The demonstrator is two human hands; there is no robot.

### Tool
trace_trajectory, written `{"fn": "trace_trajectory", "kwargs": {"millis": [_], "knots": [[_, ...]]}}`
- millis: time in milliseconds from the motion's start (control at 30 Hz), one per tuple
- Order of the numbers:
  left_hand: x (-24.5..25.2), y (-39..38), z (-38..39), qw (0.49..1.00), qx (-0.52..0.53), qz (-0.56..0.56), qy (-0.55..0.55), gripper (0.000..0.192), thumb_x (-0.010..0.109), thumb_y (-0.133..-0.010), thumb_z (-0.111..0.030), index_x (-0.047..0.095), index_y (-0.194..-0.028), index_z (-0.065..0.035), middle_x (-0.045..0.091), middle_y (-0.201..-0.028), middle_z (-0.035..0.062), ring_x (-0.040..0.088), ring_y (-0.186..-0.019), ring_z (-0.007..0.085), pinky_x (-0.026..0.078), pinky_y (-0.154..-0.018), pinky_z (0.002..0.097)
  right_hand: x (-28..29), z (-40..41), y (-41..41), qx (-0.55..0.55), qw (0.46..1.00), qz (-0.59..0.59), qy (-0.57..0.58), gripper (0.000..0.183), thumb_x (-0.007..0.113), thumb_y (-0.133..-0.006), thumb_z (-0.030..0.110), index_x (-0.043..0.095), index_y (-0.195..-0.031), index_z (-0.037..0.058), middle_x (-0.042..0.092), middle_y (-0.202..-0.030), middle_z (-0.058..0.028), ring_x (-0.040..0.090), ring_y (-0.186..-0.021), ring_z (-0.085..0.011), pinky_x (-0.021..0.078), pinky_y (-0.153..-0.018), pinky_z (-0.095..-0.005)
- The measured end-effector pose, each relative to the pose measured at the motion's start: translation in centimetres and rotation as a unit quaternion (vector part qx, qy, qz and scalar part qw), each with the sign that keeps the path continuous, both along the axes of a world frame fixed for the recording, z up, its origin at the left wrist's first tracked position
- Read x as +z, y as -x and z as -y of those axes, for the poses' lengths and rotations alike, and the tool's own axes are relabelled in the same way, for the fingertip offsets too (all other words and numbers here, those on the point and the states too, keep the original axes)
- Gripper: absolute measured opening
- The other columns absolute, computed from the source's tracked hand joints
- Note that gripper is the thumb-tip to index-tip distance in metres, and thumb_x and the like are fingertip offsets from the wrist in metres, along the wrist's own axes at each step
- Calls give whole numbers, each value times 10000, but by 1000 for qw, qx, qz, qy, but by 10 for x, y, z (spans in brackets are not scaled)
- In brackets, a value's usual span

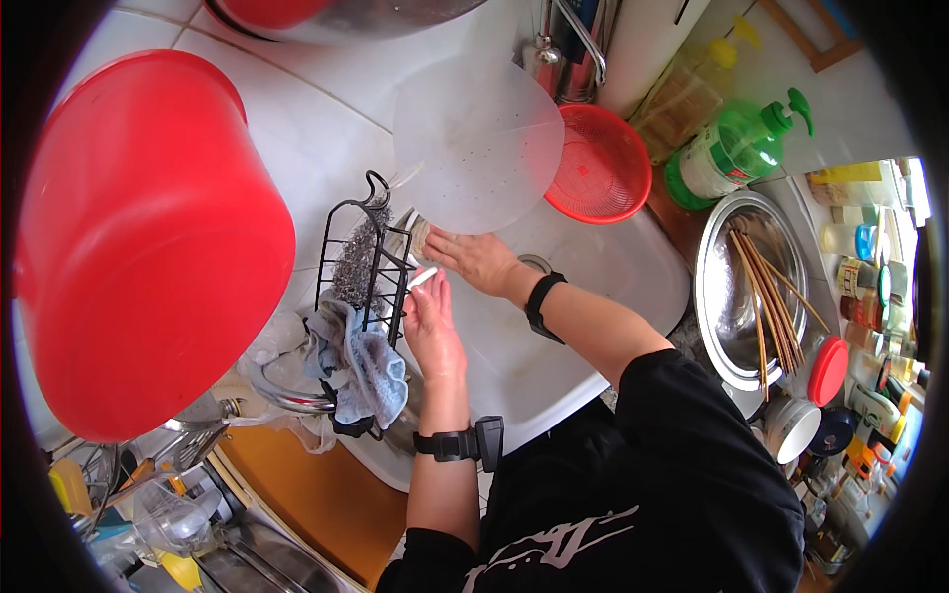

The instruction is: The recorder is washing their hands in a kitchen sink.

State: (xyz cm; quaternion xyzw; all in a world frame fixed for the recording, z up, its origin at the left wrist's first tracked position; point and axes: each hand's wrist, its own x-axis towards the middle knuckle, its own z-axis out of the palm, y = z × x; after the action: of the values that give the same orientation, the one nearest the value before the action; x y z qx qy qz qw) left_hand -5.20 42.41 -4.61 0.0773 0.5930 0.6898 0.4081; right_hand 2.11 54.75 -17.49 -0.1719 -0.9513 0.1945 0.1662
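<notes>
My left hand [434, 326] is palm up at the sink's left side, with the thumb and fingers about a small white object [422, 279], whose shape I cannot make out. Just above it, the extended fingers of my right hand [474, 259] rest against a pale, partly hidden object [420, 236]. Beside both hands is a black wire caddy [326, 259] with a metal scouring pad [357, 259] in it and a blue-grey cloth [378, 374] over its lower end. Beneath my forearms lies the white sink basin [519, 356]; its drain [535, 263] partly shows.
A translucent round sheet [478, 148] overlaps the sink's far edge beside a red colander [600, 163]. A large red tub [148, 252] stands left. Right are a green pump bottle [723, 159] and a metal basin [708, 296] with chopsticks [771, 319]. A faucet [296, 396] is lower left.
</notes>
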Motion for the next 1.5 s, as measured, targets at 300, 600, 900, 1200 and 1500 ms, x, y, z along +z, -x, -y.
{"fn": "trace_trajectory", "kwargs": {"millis": [300,600,900,1200,1500], "knots": [[37,-13,-34,993,51,-5,-103,487,588,-1101,-240,453,-1492,17,559,-1469,246,523,-1430,327,391,-1253,440,-5,31,30,-26,999,-12,-32,600,540,-974,238,503,-1550,73,427,-1665,-67,313,-1576,-254,295,-1255,-479],[48,-4,-36,982,38,47,-181,559,586,-1037,-39,386,-1551,60,527,-1501,279,457,-1487,367,283,-1323,455,10,52,68,12,992,-113,60,585,598,-946,261,539,-1503,94,460,-1627,-90,336,-1559,-290,252,-1287,-527],[40,-7,-18,986,18,95,-136,605,578,-989,32,370,-1556,67,477,-1520,248,445,-1479,405,313,-1311,476,1,77,83,15,982,-106,155,533,590,-966,271,558,-1478,126,495,-1578,-97,389,-1517,-309,322,-1227,-523],[30,-9,15,998,-23,47,31,543,506,-1064,18,365,-1588,49,347,-1675,201,420,-1509,364,332,-1286,466,-25,102,63,96,864,-78,489,482,581,-986,281,577,-1452,158,530,-1528,-104,442,-1475,-328,392,-1166,-520],[5,-8,42,995,-72,-35,62,509,507,-1100,-41,390,-1591,18,439,-1625,206,440,-1506,339,339,-1268,443,-103,81,61,23,996,0,86,413,570,-987,250,552,-1399,251,568,-1445,-49,518,-1381,-273,432,-1081,-500]]}}
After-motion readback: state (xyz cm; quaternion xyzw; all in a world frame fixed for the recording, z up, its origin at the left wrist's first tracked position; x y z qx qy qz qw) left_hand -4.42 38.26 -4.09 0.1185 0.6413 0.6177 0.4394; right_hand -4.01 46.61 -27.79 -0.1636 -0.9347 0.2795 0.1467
